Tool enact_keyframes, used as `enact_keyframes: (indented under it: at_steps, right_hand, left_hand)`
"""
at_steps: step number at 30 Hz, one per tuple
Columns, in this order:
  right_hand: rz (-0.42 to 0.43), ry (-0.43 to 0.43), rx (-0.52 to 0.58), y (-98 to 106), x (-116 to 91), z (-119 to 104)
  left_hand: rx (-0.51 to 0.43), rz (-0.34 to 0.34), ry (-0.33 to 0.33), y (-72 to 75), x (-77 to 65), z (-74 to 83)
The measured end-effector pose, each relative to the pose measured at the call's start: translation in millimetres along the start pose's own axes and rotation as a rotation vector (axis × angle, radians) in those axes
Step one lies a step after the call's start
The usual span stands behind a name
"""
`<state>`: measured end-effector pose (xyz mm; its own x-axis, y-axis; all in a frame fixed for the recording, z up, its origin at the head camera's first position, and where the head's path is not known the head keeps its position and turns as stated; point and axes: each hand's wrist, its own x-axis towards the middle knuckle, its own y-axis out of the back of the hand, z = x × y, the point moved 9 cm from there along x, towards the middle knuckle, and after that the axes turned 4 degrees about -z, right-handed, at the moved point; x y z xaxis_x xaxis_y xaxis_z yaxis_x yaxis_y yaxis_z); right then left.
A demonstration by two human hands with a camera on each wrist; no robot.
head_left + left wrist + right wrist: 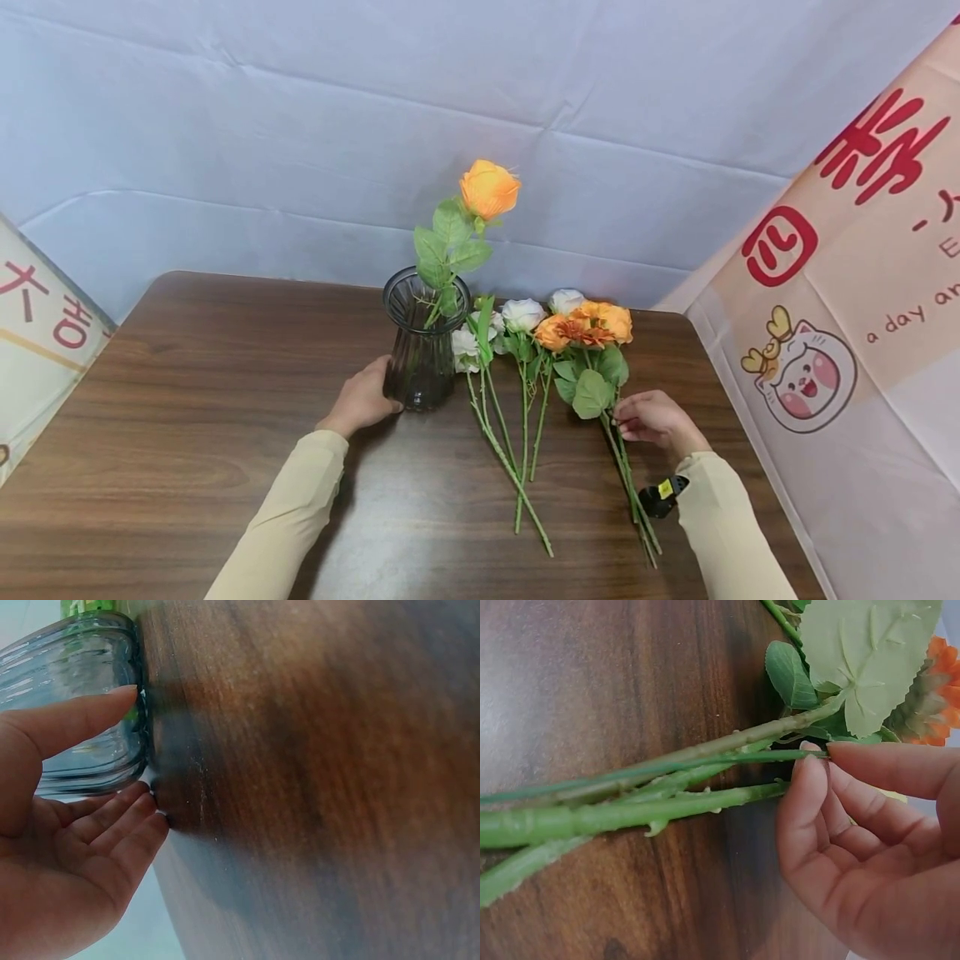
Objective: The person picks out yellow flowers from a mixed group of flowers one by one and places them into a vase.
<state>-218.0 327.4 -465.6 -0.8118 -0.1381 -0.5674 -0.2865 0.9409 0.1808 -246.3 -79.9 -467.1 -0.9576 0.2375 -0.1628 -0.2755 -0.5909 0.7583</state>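
A dark, see-through ribbed glass vase (422,371) stands upright on the table with one orange rose (489,190) leaning in it. My left hand (363,398) holds the vase low on its left side; in the left wrist view the thumb (82,720) lies along the glass, with the other fingers on the opposite side near the base. My right hand (654,418) is at the rightmost bunch of orange flowers (585,323). Up close in the right wrist view, its thumb and index finger pinch a thin green stem (705,760) beside thicker stems (592,821).
White flowers (522,315) lie on the wooden table (225,417) between vase and orange bunch, stems pointing toward me. A black device with a yellow label (663,495) sits at my right wrist. A pale cloth (337,125) hangs behind; a printed sheet (870,275) borders the right.
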Motion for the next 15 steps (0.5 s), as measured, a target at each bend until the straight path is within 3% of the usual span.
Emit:
enact_keyframes:
  at_steps: [15]
  right_hand:
    - [-0.051,0.026,-0.031,-2.2,-6.3,-11.3]
  left_hand:
    - [0.002,0.004,-0.004,0.1,-0.2,0.6]
